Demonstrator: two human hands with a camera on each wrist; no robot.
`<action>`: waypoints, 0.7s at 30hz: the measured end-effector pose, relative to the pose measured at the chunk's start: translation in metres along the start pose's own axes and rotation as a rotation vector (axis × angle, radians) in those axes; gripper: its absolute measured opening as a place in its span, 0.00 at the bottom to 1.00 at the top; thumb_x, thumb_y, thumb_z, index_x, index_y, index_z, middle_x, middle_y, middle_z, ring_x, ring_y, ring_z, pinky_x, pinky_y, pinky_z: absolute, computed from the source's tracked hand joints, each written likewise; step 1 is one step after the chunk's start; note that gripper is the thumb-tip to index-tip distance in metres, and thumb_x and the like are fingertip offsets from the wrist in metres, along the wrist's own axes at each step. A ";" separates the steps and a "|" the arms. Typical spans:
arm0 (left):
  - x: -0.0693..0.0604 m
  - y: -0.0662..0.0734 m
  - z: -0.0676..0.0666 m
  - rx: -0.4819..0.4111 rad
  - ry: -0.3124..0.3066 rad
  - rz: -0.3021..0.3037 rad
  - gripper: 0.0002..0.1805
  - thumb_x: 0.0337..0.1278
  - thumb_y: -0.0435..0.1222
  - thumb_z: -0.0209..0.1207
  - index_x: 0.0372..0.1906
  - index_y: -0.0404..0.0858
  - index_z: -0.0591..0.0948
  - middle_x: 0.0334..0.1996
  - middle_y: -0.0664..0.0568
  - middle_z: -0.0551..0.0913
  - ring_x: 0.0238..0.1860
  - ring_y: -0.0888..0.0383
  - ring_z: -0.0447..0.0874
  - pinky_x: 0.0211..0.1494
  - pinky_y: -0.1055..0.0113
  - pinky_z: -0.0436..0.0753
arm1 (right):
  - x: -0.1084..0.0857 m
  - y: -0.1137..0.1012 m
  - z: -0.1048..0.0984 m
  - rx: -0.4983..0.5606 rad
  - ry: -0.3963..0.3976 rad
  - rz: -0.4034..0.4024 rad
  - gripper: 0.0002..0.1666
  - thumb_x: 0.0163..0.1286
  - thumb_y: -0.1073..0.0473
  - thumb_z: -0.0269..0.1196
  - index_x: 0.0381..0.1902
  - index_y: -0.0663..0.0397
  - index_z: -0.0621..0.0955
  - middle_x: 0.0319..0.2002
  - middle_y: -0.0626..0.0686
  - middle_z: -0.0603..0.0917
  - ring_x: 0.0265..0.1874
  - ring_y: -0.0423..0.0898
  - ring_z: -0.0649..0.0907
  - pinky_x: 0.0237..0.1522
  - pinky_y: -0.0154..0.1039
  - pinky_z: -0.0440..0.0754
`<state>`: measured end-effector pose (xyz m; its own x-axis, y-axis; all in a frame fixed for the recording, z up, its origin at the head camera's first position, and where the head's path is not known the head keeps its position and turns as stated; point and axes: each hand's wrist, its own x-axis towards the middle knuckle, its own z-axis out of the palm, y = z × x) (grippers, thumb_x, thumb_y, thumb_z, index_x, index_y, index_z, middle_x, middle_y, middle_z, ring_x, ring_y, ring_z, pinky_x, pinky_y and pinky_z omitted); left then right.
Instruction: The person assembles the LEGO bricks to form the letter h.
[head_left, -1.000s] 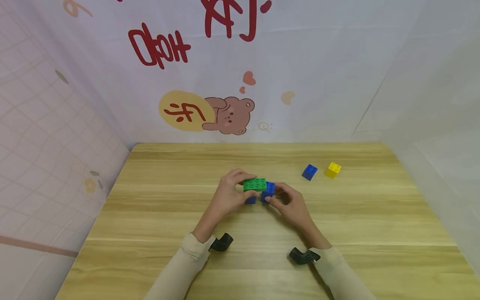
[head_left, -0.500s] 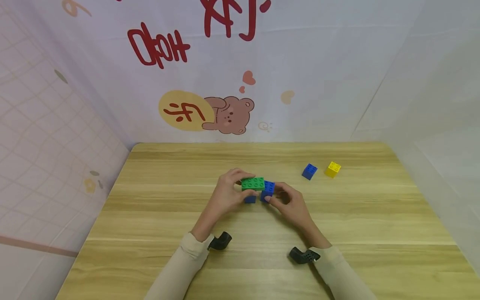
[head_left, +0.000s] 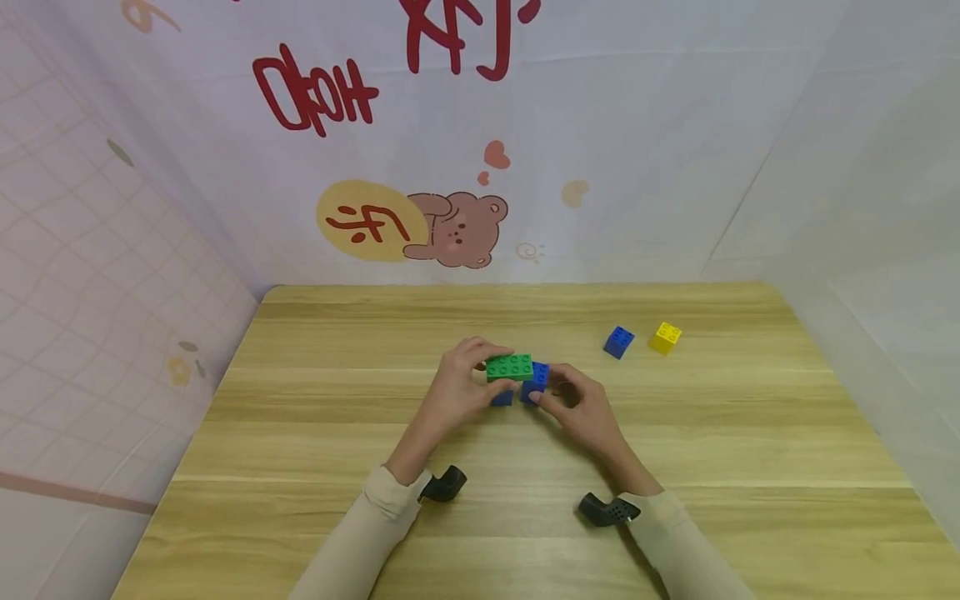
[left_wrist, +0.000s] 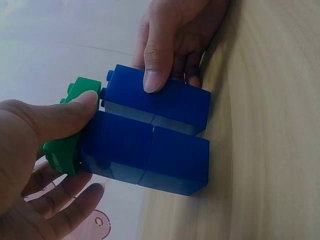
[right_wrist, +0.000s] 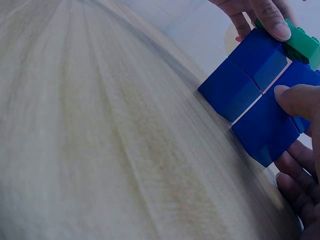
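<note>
Your left hand [head_left: 461, 387] pinches the green brick [head_left: 510, 368] between thumb and fingers, at the top of the left stack [left_wrist: 142, 155] of blue bricks; whether it is fully seated, I can't tell. At that stack's three o'clock, across a narrow gap, your right hand [head_left: 588, 410] grips the right stack [left_wrist: 162, 102], also blue. Between two and three o'clock from the green brick, a single blue brick [head_left: 618, 343] sits on the table [head_left: 375, 333], with a yellow brick [head_left: 666, 339] near its three o'clock.
</note>
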<state>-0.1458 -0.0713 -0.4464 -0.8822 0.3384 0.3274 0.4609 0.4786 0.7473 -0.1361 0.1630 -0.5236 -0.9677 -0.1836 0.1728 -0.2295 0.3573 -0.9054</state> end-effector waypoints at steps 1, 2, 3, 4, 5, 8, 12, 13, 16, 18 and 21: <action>0.000 0.000 0.000 -0.001 0.001 -0.001 0.23 0.50 0.33 0.77 0.54 0.38 0.87 0.46 0.49 0.86 0.49 0.54 0.82 0.51 0.51 0.88 | 0.000 0.000 0.000 -0.002 0.000 0.000 0.22 0.66 0.53 0.73 0.57 0.40 0.83 0.49 0.49 0.89 0.48 0.46 0.87 0.49 0.33 0.85; 0.000 0.000 0.000 -0.002 0.001 -0.003 0.23 0.50 0.33 0.77 0.54 0.37 0.87 0.46 0.49 0.86 0.49 0.53 0.82 0.51 0.51 0.88 | 0.000 0.001 0.000 -0.005 0.001 -0.001 0.22 0.66 0.53 0.73 0.57 0.40 0.83 0.49 0.49 0.89 0.47 0.46 0.87 0.49 0.33 0.85; 0.000 0.000 0.001 -0.004 0.002 -0.001 0.23 0.50 0.33 0.77 0.54 0.37 0.87 0.46 0.49 0.86 0.49 0.53 0.82 0.51 0.51 0.88 | 0.000 0.001 0.000 -0.008 0.002 -0.004 0.22 0.67 0.53 0.73 0.57 0.40 0.83 0.49 0.49 0.89 0.47 0.46 0.87 0.49 0.33 0.85; 0.000 0.000 0.001 -0.006 0.005 0.002 0.23 0.49 0.32 0.77 0.54 0.37 0.87 0.46 0.49 0.86 0.49 0.53 0.82 0.51 0.51 0.88 | 0.000 0.001 0.001 -0.008 0.004 0.000 0.22 0.66 0.53 0.73 0.57 0.40 0.83 0.49 0.48 0.89 0.47 0.45 0.86 0.49 0.33 0.85; 0.000 0.000 0.001 -0.009 0.007 0.006 0.23 0.49 0.32 0.77 0.54 0.36 0.87 0.46 0.49 0.86 0.49 0.53 0.82 0.51 0.50 0.88 | 0.000 0.001 0.001 -0.008 0.005 0.001 0.22 0.66 0.53 0.73 0.57 0.40 0.83 0.49 0.48 0.89 0.47 0.45 0.86 0.49 0.32 0.85; 0.000 0.000 0.003 -0.009 0.014 0.028 0.23 0.49 0.32 0.77 0.53 0.35 0.87 0.46 0.48 0.86 0.49 0.52 0.82 0.51 0.50 0.88 | 0.001 0.001 0.001 -0.012 0.007 -0.001 0.22 0.66 0.53 0.74 0.57 0.40 0.83 0.48 0.48 0.88 0.47 0.44 0.86 0.49 0.32 0.84; 0.000 0.001 0.005 0.017 0.020 0.061 0.23 0.49 0.33 0.78 0.53 0.37 0.87 0.45 0.49 0.86 0.49 0.53 0.81 0.50 0.51 0.88 | 0.001 0.001 0.001 -0.009 0.006 -0.001 0.22 0.66 0.54 0.74 0.57 0.41 0.83 0.49 0.49 0.89 0.47 0.44 0.86 0.49 0.32 0.84; 0.000 0.001 0.006 0.029 0.023 0.067 0.23 0.49 0.34 0.78 0.53 0.37 0.87 0.45 0.49 0.86 0.49 0.53 0.81 0.50 0.52 0.87 | 0.001 0.001 0.001 -0.008 0.005 -0.001 0.22 0.66 0.54 0.74 0.57 0.41 0.83 0.49 0.49 0.88 0.47 0.44 0.86 0.49 0.32 0.84; -0.001 0.002 0.007 0.060 0.026 0.075 0.23 0.49 0.36 0.78 0.53 0.39 0.88 0.45 0.51 0.87 0.50 0.54 0.81 0.52 0.57 0.86 | 0.001 0.002 0.001 -0.004 0.007 0.003 0.22 0.66 0.54 0.74 0.57 0.40 0.83 0.49 0.47 0.88 0.47 0.44 0.86 0.50 0.32 0.84; -0.001 0.002 0.008 0.067 0.027 0.080 0.23 0.49 0.37 0.78 0.53 0.39 0.87 0.45 0.52 0.87 0.50 0.55 0.81 0.52 0.58 0.85 | 0.001 0.002 0.001 -0.004 0.008 0.006 0.22 0.65 0.54 0.74 0.57 0.39 0.83 0.49 0.46 0.88 0.48 0.44 0.86 0.51 0.33 0.84; -0.001 0.001 0.009 0.071 0.028 0.086 0.23 0.50 0.37 0.77 0.53 0.38 0.87 0.45 0.53 0.86 0.50 0.55 0.80 0.53 0.59 0.85 | 0.001 0.002 0.002 -0.007 0.006 0.006 0.22 0.66 0.53 0.74 0.57 0.39 0.83 0.49 0.46 0.88 0.49 0.44 0.86 0.52 0.34 0.84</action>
<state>-0.1437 -0.0636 -0.4510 -0.8412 0.3580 0.4053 0.5396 0.5052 0.6735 -0.1373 0.1619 -0.5263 -0.9696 -0.1757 0.1701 -0.2246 0.3646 -0.9037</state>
